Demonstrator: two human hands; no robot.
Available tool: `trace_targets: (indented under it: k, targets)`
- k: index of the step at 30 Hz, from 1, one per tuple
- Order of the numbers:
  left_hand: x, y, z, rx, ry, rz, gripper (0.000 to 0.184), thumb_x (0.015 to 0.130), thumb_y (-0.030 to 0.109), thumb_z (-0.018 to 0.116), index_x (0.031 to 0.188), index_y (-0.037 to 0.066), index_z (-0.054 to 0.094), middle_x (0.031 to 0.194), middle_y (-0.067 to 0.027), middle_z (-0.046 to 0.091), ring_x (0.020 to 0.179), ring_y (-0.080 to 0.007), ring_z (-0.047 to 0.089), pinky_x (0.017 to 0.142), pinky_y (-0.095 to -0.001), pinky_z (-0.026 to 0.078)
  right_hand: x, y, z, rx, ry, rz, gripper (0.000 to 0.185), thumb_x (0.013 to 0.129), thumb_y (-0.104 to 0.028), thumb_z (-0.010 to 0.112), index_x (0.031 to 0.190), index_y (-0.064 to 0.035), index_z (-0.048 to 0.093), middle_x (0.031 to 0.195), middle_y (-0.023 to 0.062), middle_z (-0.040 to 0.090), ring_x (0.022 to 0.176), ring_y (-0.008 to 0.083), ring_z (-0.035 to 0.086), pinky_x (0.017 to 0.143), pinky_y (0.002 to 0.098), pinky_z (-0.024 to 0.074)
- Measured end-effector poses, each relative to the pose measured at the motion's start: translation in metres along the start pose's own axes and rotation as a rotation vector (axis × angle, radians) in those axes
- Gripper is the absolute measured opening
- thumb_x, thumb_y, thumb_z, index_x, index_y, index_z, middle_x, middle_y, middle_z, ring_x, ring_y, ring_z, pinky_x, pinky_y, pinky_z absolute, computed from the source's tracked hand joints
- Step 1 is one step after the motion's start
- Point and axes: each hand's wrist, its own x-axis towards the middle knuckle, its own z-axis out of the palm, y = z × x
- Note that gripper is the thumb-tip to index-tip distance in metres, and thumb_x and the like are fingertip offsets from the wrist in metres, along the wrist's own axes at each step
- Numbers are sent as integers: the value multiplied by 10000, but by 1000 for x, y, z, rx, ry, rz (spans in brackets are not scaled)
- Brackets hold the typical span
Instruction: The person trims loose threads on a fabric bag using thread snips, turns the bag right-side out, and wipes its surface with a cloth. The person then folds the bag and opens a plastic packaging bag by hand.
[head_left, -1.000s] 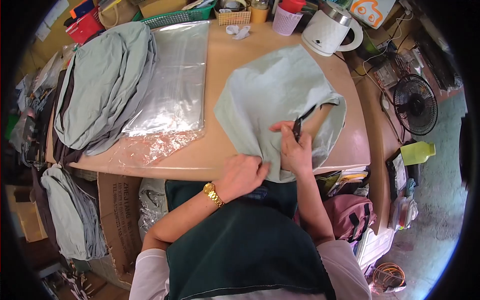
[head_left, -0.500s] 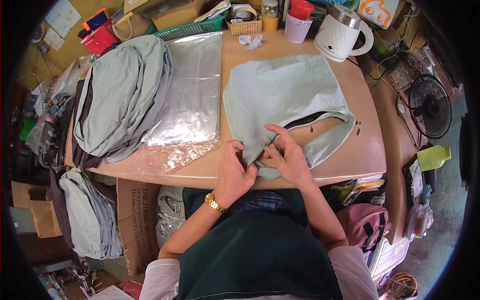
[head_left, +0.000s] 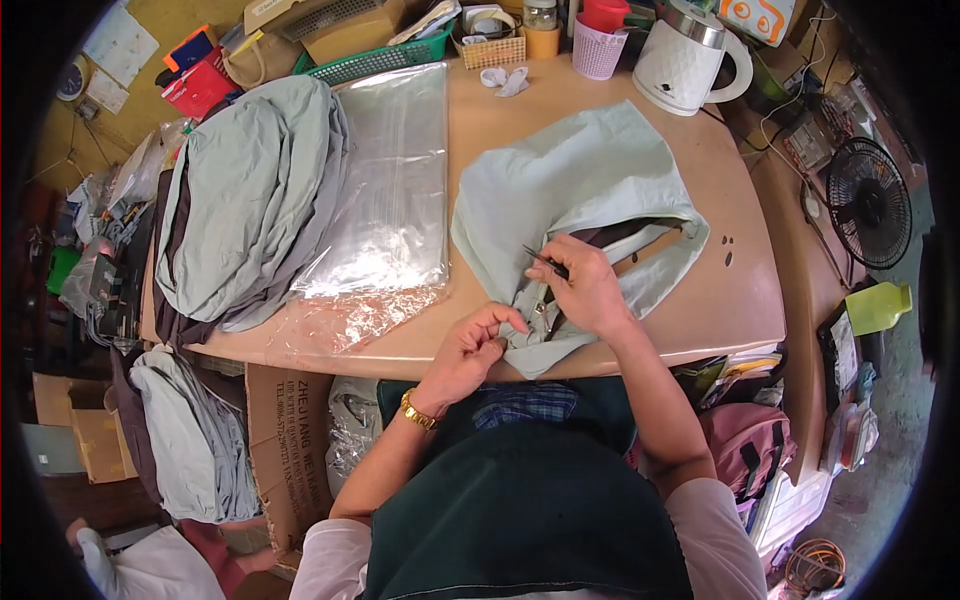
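Note:
A pale grey-green fabric bag (head_left: 580, 165) lies on the table in front of me, its dark lining showing through the curved opening. My right hand (head_left: 585, 285) is closed above the near edge of the bag, gripping a small dark pointed tool (head_left: 545, 260), whose kind I cannot make out. At the bag's lower left corner, my left hand (head_left: 470, 345) pinches the edge of the cloth between thumb and fingers. Between both hands, the fabric is bunched around a small shiny metal piece (head_left: 541, 308).
Clear plastic sheets (head_left: 395, 190) and a heap of similar cloth pieces (head_left: 250, 190) lie on the left of the table (head_left: 480, 120). A white kettle (head_left: 680, 65) and a lilac basket (head_left: 598, 52) stand at the back. Another person (head_left: 150, 565) shows at lower left.
My right hand has lifted off the cloth's edge and now shows a small dark tool. My left hand has shifted slightly down. The bag's corner has turned, and another person has appeared at lower left.

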Motion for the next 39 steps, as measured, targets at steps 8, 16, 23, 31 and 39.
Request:
trace_targets:
  k: [8,16,23,31,39]
  targets:
    - [2,6,24,-183,173,-10,239,910,-38,590,1126,24,505,991,-47,650,892,-68,597,748,-183,451,-30,-12,-4,308,72,320,125,827,-40,702,924,6,639,748,-12,569,711,64,524,654,229,453]
    - [-2,-6,25,-51,176,22,428,895,8,667,1183,74,357,954,-78,662,832,-70,589,729,-209,474,-42,-12,-7,138,6,47,124,764,33,715,873,40,655,786,109,640,711,166,618,637,287,468]
    - [-7,1,23,-149,131,-28,420,905,-6,644,1191,82,349,988,-97,662,843,-78,597,734,-215,484,-31,7,-16,-45,239,53,142,773,30,705,913,17,679,813,116,645,716,192,628,637,295,472]
    - [-4,-9,25,-60,145,21,418,901,-45,622,1197,76,354,1014,-97,662,870,-88,601,748,-214,481,-57,-26,15,173,117,54,212,709,33,716,911,-25,687,824,107,588,747,248,616,645,331,490]
    - [-5,-1,28,-160,154,35,409,907,-58,603,1207,63,354,1044,-112,654,904,-99,601,767,-228,484,-83,-43,13,466,-328,-206,131,737,14,728,753,-12,600,781,117,577,697,266,595,614,342,476]
